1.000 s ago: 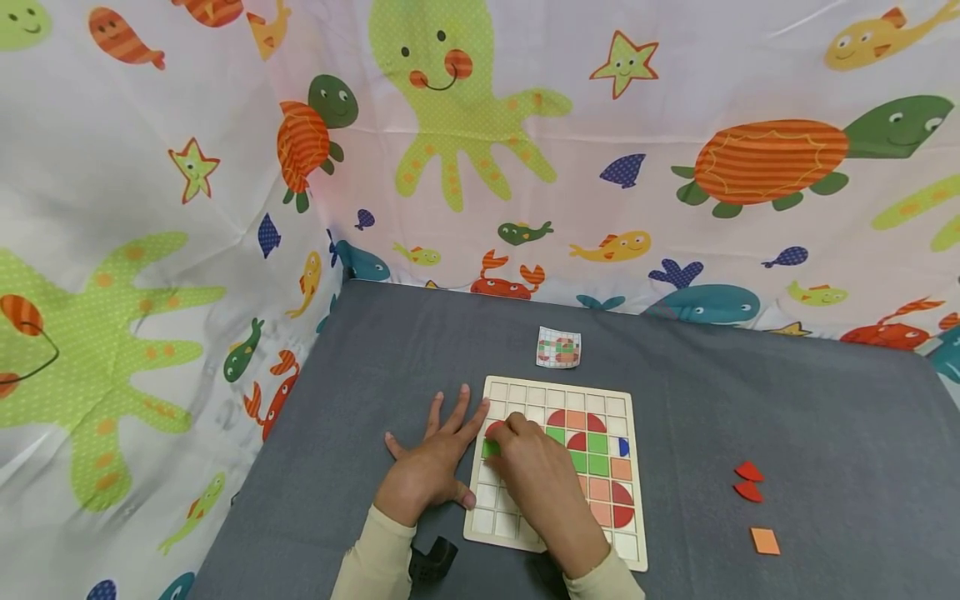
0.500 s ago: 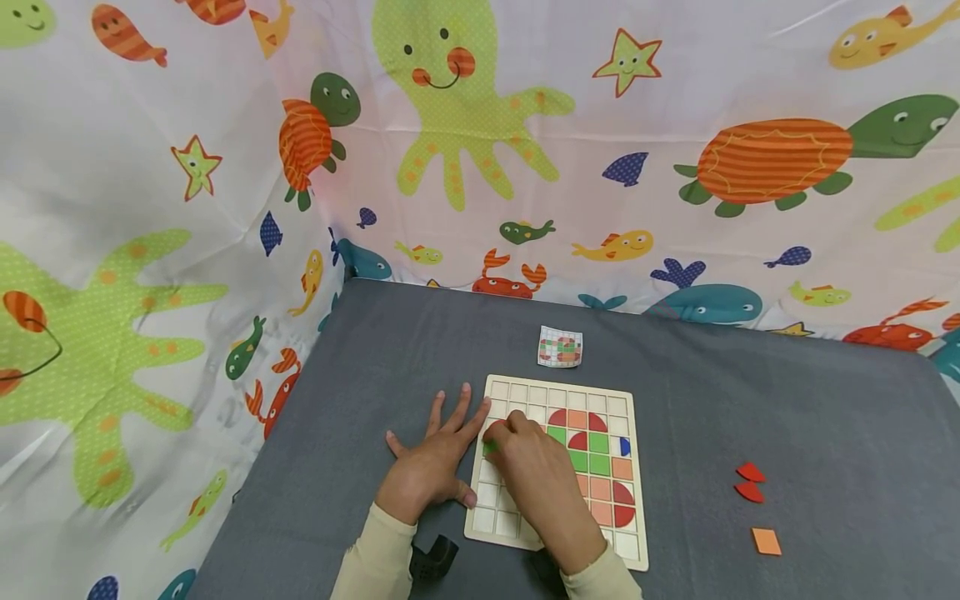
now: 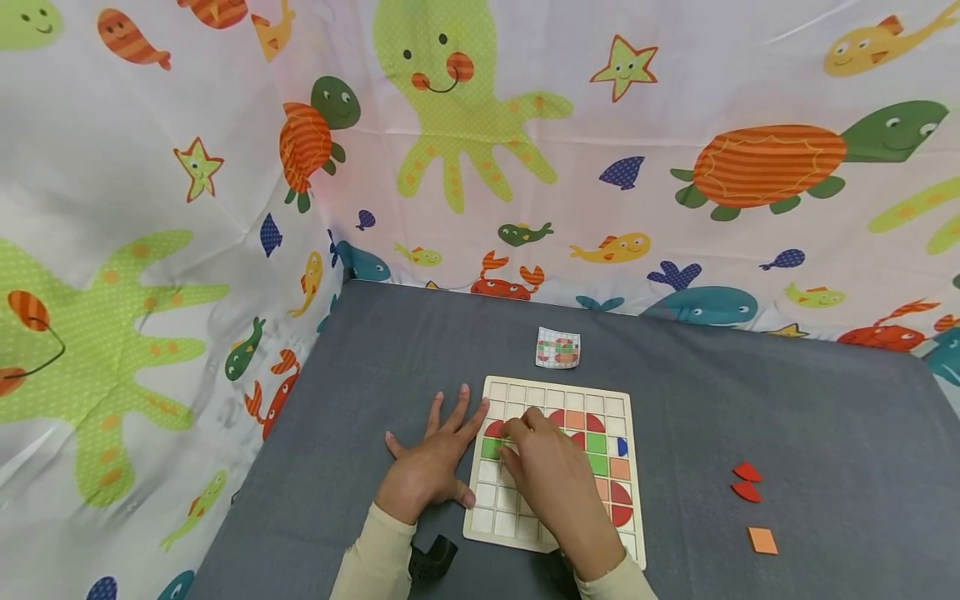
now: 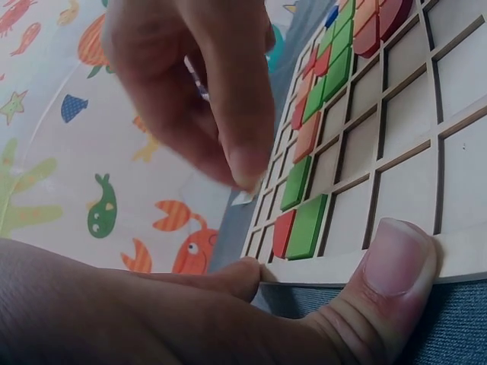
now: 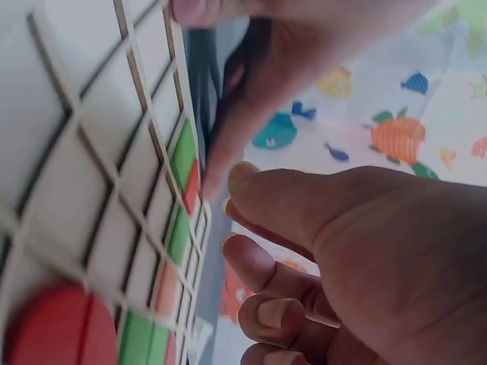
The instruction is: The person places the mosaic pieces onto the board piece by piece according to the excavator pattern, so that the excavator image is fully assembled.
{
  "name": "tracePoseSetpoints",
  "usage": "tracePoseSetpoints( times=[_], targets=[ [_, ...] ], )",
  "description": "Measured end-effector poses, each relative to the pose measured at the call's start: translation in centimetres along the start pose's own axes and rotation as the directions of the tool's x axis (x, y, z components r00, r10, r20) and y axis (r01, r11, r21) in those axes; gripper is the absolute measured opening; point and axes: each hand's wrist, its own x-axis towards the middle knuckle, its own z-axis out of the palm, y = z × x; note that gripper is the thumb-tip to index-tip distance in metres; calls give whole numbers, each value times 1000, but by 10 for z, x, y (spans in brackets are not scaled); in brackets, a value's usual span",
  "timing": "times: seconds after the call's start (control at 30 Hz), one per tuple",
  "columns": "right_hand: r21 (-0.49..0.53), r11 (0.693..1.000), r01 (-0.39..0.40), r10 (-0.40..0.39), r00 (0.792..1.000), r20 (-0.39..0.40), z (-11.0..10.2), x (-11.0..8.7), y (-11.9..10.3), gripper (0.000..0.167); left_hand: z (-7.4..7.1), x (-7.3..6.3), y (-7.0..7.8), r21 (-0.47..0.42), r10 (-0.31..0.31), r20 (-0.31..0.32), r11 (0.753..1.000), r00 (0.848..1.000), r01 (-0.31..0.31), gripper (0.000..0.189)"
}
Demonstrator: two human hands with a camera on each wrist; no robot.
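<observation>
My left hand (image 3: 431, 467) rests with spread fingers at the left side of a wooden grid board (image 3: 506, 525); its thumb (image 4: 396, 262) presses the rim in the left wrist view. Over the board's left-middle cells is my right hand (image 3: 558, 479), fingers bent loosely, with nothing between thumb and fingertips in the right wrist view. Just left of those fingertips, a red quarter-round tile (image 3: 493, 428) and a green square tile (image 3: 491, 448) sit in neighbouring cells of the left column. Right of centre, more green, red and orange tiles fill cells, some hidden behind the right hand.
Two red quarter-round tiles (image 3: 746, 492) and an orange square tile (image 3: 762, 540) lie on the grey cloth right of the board. A small pattern card (image 3: 558, 347) lies behind it. One cell holds a blue tile (image 3: 622, 447). A printed curtain (image 3: 465, 150) surrounds the table's back and left.
My right hand has come off the red and green tiles in the left column and shifted slightly right, leaving both in view. The left hand stays in place.
</observation>
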Motion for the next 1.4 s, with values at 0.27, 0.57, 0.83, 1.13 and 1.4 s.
tracePoseSetpoints(
  times=[0.27, 0.57, 0.83, 1.13, 1.4],
  targets=[
    [37, 996, -85, 87, 994, -61, -23, -14, 26, 17, -21, -15, 18, -24, -9, 28, 1000, 1000, 10, 144],
    [64, 969, -238, 238, 971, 0, -49, -32, 60, 18, -35, -27, 34, -20, -11, 20, 1000, 1000, 12, 137],
    [24, 928, -371, 369, 926, 76, -67, -49, 90, 31, -36, -26, 35, -27, -12, 30, 1000, 999, 13, 136],
    [-30, 861, -508, 508, 855, 106, -86, -73, 127, 39, -37, -27, 38, -9, -16, 45, 1000, 999, 16, 136],
    [-55, 794, -606, 607, 785, 122, -107, -95, 162, 46, -37, -23, 42, 18, -29, 68, 999, 997, 28, 136]
  ],
)
